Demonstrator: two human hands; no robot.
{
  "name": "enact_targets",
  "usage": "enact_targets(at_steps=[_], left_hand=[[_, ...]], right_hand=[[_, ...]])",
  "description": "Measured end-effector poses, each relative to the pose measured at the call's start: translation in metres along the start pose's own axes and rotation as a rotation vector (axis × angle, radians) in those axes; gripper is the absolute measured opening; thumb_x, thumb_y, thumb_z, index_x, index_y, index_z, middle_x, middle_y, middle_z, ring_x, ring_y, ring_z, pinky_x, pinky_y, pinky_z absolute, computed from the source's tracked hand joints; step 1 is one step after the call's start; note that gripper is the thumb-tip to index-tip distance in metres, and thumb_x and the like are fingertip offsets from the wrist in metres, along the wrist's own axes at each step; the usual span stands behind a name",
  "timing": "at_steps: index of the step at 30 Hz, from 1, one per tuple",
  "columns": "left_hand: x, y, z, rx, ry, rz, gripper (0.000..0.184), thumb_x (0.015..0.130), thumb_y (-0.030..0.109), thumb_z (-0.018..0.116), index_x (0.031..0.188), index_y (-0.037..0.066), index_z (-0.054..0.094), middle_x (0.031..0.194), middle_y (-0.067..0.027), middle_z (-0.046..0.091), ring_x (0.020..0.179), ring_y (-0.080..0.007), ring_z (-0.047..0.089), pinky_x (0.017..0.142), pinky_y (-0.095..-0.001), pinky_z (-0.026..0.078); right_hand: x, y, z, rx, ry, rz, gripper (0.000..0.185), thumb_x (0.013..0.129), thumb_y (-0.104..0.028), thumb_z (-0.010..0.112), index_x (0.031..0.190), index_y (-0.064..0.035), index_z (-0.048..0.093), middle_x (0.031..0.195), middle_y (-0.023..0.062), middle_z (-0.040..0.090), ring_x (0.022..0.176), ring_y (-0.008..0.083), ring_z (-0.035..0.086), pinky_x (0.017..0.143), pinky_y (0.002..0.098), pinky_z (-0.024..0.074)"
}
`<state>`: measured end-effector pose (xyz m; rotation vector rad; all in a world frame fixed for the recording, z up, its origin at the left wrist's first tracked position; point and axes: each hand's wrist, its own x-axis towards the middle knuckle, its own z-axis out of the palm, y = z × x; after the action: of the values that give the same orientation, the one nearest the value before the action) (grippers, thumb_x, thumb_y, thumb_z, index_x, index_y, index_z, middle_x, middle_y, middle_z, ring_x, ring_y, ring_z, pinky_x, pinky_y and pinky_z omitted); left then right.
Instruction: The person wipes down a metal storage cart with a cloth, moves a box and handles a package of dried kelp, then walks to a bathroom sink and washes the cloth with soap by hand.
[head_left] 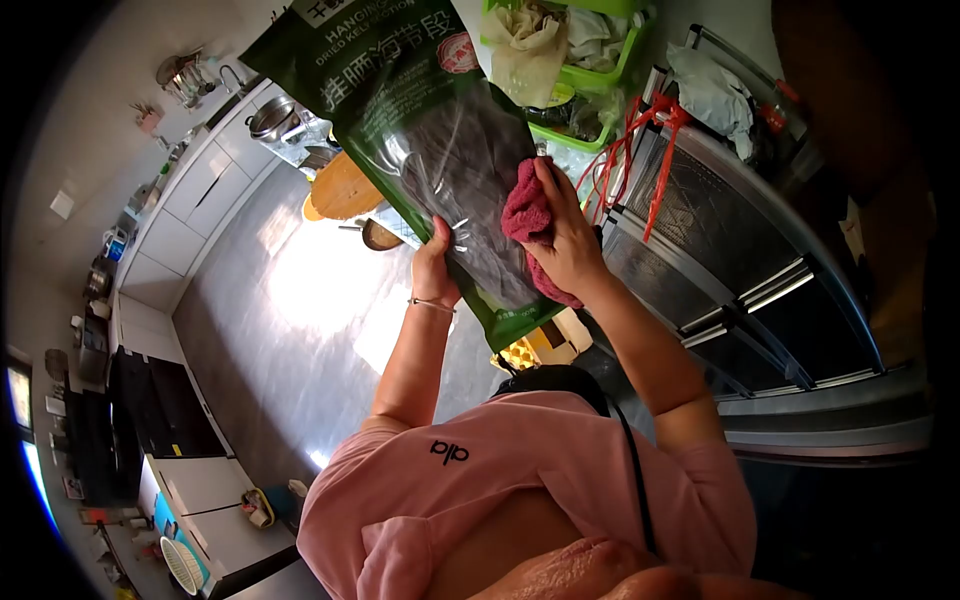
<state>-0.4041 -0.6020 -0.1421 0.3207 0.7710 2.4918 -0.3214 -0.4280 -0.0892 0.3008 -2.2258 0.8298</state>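
Note:
A large green plastic bag of dried kelp with a clear window is held up at a tilt in front of me. Dark kelp shows through the window, and white lettering covers the upper part. My left hand grips the bag's lower left edge, thumb on the front. On the opposite edge, my right hand is closed around a crumpled dark red cloth, which is pressed against the bag. The right fingers are partly hidden by the cloth, and the left ones lie behind the bag.
Green baskets with bags stand beyond the kelp bag. A dark cabinet with red string is at right. Behind the bag are a round wooden board and a pan. White kitchen cupboards line the left, across the grey floor.

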Motion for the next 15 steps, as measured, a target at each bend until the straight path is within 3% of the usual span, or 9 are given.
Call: enact_targets(at_steps=[2, 3, 5, 6, 7, 11, 12, 13, 15], left_hand=[[-0.002, 0.000, -0.001, 0.006, -0.022, -0.016, 0.049, 0.089, 0.037, 0.050, 0.123, 0.003, 0.045, 0.119, -0.0110, 0.054, 0.107, -0.0267, 0.054, 0.092, -0.0409, 0.042], [-0.002, -0.001, -0.001, 0.008, -0.028, -0.011, 0.049, 0.089, 0.037, 0.050, 0.123, 0.003, 0.045, 0.119, -0.0110, 0.054, 0.107, -0.0267, 0.054, 0.092, -0.0409, 0.042], [-0.004, -0.006, -0.007, -0.035, -0.019, -0.023, 0.052, 0.088, 0.038, 0.051, 0.125, 0.002, 0.043, 0.120, -0.0117, 0.054, 0.108, -0.0274, 0.053, 0.093, -0.0415, 0.042], [-0.006, -0.006, -0.011, -0.041, -0.036, -0.043, 0.054, 0.087, 0.038, 0.053, 0.126, 0.002, 0.043, 0.121, -0.0115, 0.053, 0.109, -0.0273, 0.053, 0.093, -0.0415, 0.042], [-0.007, -0.008, -0.014, -0.038, -0.034, -0.045, 0.054, 0.087, 0.038, 0.053, 0.126, 0.002, 0.043, 0.121, -0.0115, 0.053, 0.109, -0.0273, 0.053, 0.093, -0.0415, 0.042], [-0.012, -0.006, -0.011, 0.000, -0.061, -0.017, 0.054, 0.084, 0.036, 0.059, 0.122, 0.000, 0.045, 0.118, -0.0108, 0.054, 0.108, -0.0263, 0.053, 0.094, -0.0403, 0.041], [-0.008, -0.003, -0.014, 0.014, -0.016, 0.000, 0.053, 0.084, 0.036, 0.059, 0.122, 0.001, 0.045, 0.118, -0.0105, 0.054, 0.108, -0.0260, 0.052, 0.094, -0.0402, 0.041], [-0.005, 0.001, -0.018, 0.028, 0.033, 0.014, 0.053, 0.085, 0.035, 0.058, 0.122, 0.001, 0.046, 0.118, -0.0102, 0.055, 0.108, -0.0257, 0.052, 0.094, -0.0401, 0.040], [0.001, 0.010, -0.020, -0.010, 0.083, 0.082, 0.050, 0.086, 0.034, 0.057, 0.122, 0.001, 0.046, 0.117, -0.0096, 0.055, 0.107, -0.0258, 0.052, 0.094, -0.0402, 0.040]], right_hand=[[0.000, 0.000, 0.000, 0.108, -0.029, 0.176, 0.070, 0.078, -0.018, 0.062, 0.138, -0.0128, 0.027, 0.129, 0.0198, 0.039, 0.114, 0.0371, 0.044, 0.093, 0.0363, 0.0393], [0.003, 0.001, 0.001, 0.107, -0.025, 0.170, 0.070, 0.078, -0.018, 0.062, 0.138, -0.0128, 0.027, 0.129, 0.0198, 0.039, 0.114, 0.0371, 0.044, 0.093, 0.0363, 0.0393], [0.007, 0.005, 0.006, 0.314, 0.113, 0.160, 0.055, 0.081, -0.019, 0.058, 0.132, -0.0091, 0.038, 0.123, 0.0186, 0.047, 0.111, 0.0324, 0.049, 0.091, 0.0349, 0.0398], [0.010, 0.019, 0.012, 0.244, 0.155, 0.117, 0.044, 0.084, -0.026, 0.055, 0.121, -0.0044, 0.048, 0.113, 0.0181, 0.055, 0.104, 0.0289, 0.054, 0.089, 0.0323, 0.0405], [0.005, 0.027, 0.014, 0.320, 0.164, 0.644, 0.044, 0.083, -0.035, 0.056, 0.111, -0.0011, 0.055, 0.101, 0.0156, 0.061, 0.094, 0.0253, 0.058, 0.085, 0.0317, 0.0418], [-0.009, 0.107, 0.033, 0.649, 0.123, 0.923, 0.053, 0.081, -0.049, 0.054, 0.103, -0.0020, 0.060, 0.084, 0.0079, 0.062, 0.086, 0.0183, 0.057, 0.080, 0.0290, 0.0413], [-0.003, 0.096, 0.014, 0.694, 0.052, 1.058, 0.062, 0.080, -0.056, 0.051, 0.111, -0.0029, 0.057, 0.095, 0.0084, 0.060, 0.093, 0.0187, 0.055, 0.086, 0.0282, 0.0390], [0.004, 0.084, -0.002, 1.211, 0.299, 1.142, 0.087, 0.080, -0.044, 0.061, 0.143, -0.0159, 0.008, 0.148, 0.0139, 0.006, 0.129, 0.0173, 0.032, 0.099, 0.0249, 0.0352], [0.000, 0.086, -0.029, 1.431, 0.411, 1.041, 0.081, 0.080, -0.046, 0.060, 0.139, -0.0123, 0.016, 0.139, 0.0132, 0.017, 0.122, 0.0180, 0.037, 0.098, 0.0263, 0.0352]])
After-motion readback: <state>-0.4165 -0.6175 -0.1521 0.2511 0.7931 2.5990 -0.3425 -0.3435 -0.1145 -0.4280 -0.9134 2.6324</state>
